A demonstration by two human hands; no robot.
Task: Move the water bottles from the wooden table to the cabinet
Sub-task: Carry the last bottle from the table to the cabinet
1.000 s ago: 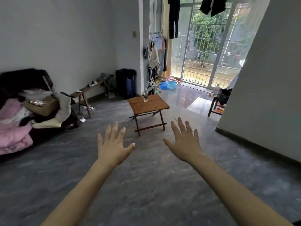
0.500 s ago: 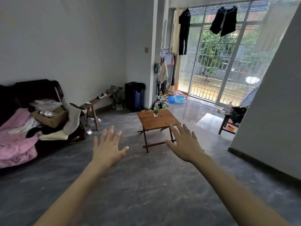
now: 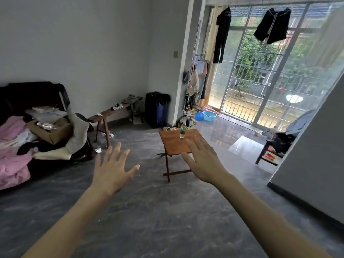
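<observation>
A small wooden folding table (image 3: 173,142) stands on the grey floor in the middle of the room. One clear water bottle (image 3: 182,130) with a green label stands upright near its far edge. My left hand (image 3: 111,168) is held out open, palm down, left of the table and well short of it. My right hand (image 3: 203,160) is also open, fingers spread, and overlaps the table's near right corner in the picture without touching the bottle. No cabinet is recognisable in view.
A dark sofa (image 3: 28,97) piled with clothes and a cardboard box (image 3: 50,130) fills the left. A wooden bench (image 3: 108,116) and dark suitcase (image 3: 157,108) line the back wall. A blue basin (image 3: 209,115) lies by the barred glass door. A low stool (image 3: 270,153) stands right, beside a white wall.
The view has lifted and drawn nearer to the table, which now looks larger. Both hands stay open and outstretched; the right hand now overlaps the table's corner.
</observation>
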